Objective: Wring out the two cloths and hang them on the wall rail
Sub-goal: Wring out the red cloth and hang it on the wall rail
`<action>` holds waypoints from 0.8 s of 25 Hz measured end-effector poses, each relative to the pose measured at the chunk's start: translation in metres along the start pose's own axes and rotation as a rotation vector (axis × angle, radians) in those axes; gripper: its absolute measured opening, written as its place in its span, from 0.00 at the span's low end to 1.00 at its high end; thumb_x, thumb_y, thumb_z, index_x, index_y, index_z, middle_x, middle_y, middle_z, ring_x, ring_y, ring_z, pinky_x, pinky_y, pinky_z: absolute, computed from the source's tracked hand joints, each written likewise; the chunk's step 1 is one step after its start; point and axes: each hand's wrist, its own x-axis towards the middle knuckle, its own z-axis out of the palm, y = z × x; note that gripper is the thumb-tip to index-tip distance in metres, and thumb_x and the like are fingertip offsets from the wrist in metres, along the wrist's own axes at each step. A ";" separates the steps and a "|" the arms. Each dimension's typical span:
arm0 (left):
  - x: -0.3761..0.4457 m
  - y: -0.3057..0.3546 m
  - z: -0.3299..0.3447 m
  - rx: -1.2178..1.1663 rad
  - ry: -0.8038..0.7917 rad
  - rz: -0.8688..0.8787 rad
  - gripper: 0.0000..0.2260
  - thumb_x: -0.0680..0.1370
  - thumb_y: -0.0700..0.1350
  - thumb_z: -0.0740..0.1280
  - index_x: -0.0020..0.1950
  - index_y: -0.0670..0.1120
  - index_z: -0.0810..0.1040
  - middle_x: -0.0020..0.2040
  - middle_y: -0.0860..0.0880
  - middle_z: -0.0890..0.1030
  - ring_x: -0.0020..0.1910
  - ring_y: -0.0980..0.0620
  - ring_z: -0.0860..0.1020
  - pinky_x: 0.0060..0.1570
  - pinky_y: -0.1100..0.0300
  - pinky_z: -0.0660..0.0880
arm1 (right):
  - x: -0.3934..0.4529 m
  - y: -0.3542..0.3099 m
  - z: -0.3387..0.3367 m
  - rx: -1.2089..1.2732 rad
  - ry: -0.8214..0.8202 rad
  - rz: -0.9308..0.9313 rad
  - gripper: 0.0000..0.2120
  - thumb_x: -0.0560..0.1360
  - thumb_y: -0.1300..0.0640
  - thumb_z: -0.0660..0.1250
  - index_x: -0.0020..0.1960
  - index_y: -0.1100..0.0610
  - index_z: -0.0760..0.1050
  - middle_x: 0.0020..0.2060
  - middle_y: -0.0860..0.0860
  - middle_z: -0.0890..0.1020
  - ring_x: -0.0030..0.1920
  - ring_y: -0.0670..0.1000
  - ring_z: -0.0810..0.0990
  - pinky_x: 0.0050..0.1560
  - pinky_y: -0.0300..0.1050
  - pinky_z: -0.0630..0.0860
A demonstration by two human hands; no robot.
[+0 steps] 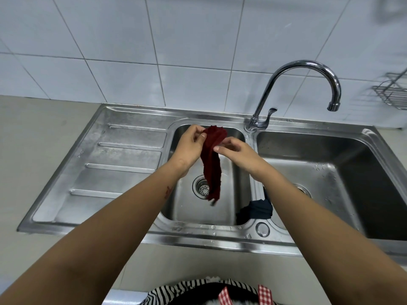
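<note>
A dark red cloth point(211, 164) hangs in a twisted strip over the small middle basin point(233, 194), its lower end above the drain. My left hand point(191, 146) pinches its top edge from the left. My right hand point(236, 154) pinches the same top part from the right. A dark blue cloth point(256, 209) lies crumpled in the near right corner of that basin, draped on the divider and partly hidden under my right forearm. At the top right edge a blurred metal fitting point(391, 7) is on the wall; whether it is the rail is unclear.
A chrome gooseneck tap point(297, 67) rises behind the divider, its spout over the large right basin point(330, 164). The ribbed drainboard point(123, 155) lies to the left. A wire rack point(392, 93) is fixed to the tiled wall at the far right.
</note>
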 end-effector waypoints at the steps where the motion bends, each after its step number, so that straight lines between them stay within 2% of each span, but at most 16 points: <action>1: 0.000 0.001 0.002 -0.006 -0.004 -0.003 0.05 0.81 0.41 0.60 0.48 0.47 0.74 0.44 0.48 0.78 0.44 0.52 0.76 0.46 0.61 0.75 | 0.000 -0.003 0.001 0.023 0.001 -0.036 0.10 0.73 0.50 0.71 0.52 0.51 0.79 0.51 0.50 0.83 0.54 0.46 0.80 0.59 0.39 0.72; 3: 0.000 0.003 0.004 -0.028 0.029 0.005 0.06 0.80 0.41 0.62 0.45 0.49 0.73 0.42 0.51 0.77 0.41 0.55 0.75 0.41 0.69 0.73 | -0.002 -0.009 0.004 0.126 0.006 -0.057 0.10 0.75 0.54 0.69 0.55 0.53 0.80 0.53 0.51 0.84 0.54 0.45 0.81 0.55 0.35 0.72; 4: 0.001 0.004 0.004 -0.043 0.048 0.004 0.06 0.80 0.42 0.63 0.43 0.50 0.72 0.41 0.51 0.76 0.41 0.54 0.75 0.41 0.68 0.73 | -0.002 -0.012 0.005 0.179 0.007 -0.043 0.10 0.75 0.54 0.68 0.56 0.52 0.79 0.54 0.52 0.84 0.54 0.45 0.81 0.52 0.33 0.72; 7: 0.001 0.005 0.001 -0.092 0.043 -0.016 0.08 0.78 0.43 0.66 0.41 0.50 0.70 0.41 0.49 0.77 0.43 0.50 0.77 0.44 0.56 0.76 | -0.001 -0.016 0.008 0.221 0.038 -0.042 0.07 0.78 0.57 0.65 0.55 0.51 0.78 0.50 0.54 0.84 0.50 0.49 0.83 0.42 0.30 0.73; 9: 0.001 0.006 -0.001 -0.143 0.016 -0.008 0.10 0.78 0.42 0.67 0.39 0.49 0.68 0.41 0.49 0.78 0.43 0.50 0.78 0.45 0.52 0.77 | 0.001 -0.018 0.009 0.314 0.093 -0.050 0.06 0.78 0.62 0.63 0.50 0.52 0.77 0.44 0.52 0.83 0.42 0.44 0.83 0.38 0.29 0.74; 11: 0.000 0.008 -0.003 -0.185 -0.017 0.003 0.12 0.78 0.41 0.66 0.38 0.49 0.67 0.40 0.50 0.78 0.41 0.53 0.79 0.43 0.52 0.78 | 0.003 -0.019 0.007 0.376 0.155 -0.057 0.06 0.77 0.64 0.63 0.50 0.55 0.76 0.42 0.50 0.82 0.39 0.42 0.82 0.39 0.31 0.75; 14: 0.000 0.010 -0.004 -0.210 -0.054 0.009 0.13 0.78 0.40 0.67 0.37 0.49 0.66 0.38 0.49 0.76 0.38 0.53 0.77 0.41 0.53 0.75 | 0.007 -0.020 0.003 0.423 0.227 -0.063 0.06 0.74 0.65 0.65 0.47 0.56 0.75 0.43 0.52 0.81 0.43 0.48 0.80 0.46 0.39 0.76; 17: 0.001 0.010 -0.003 -0.187 -0.036 0.009 0.13 0.75 0.40 0.70 0.38 0.50 0.67 0.41 0.43 0.75 0.42 0.48 0.74 0.43 0.51 0.73 | 0.009 -0.022 0.000 0.475 0.273 -0.049 0.10 0.72 0.66 0.66 0.40 0.52 0.70 0.37 0.50 0.77 0.39 0.47 0.77 0.39 0.38 0.74; 20: 0.006 0.013 -0.008 -0.253 -0.022 -0.057 0.12 0.74 0.38 0.71 0.48 0.50 0.71 0.47 0.43 0.78 0.44 0.48 0.78 0.40 0.61 0.75 | 0.010 -0.021 -0.006 0.579 0.337 -0.034 0.14 0.72 0.66 0.69 0.43 0.52 0.66 0.38 0.51 0.77 0.37 0.46 0.78 0.37 0.38 0.75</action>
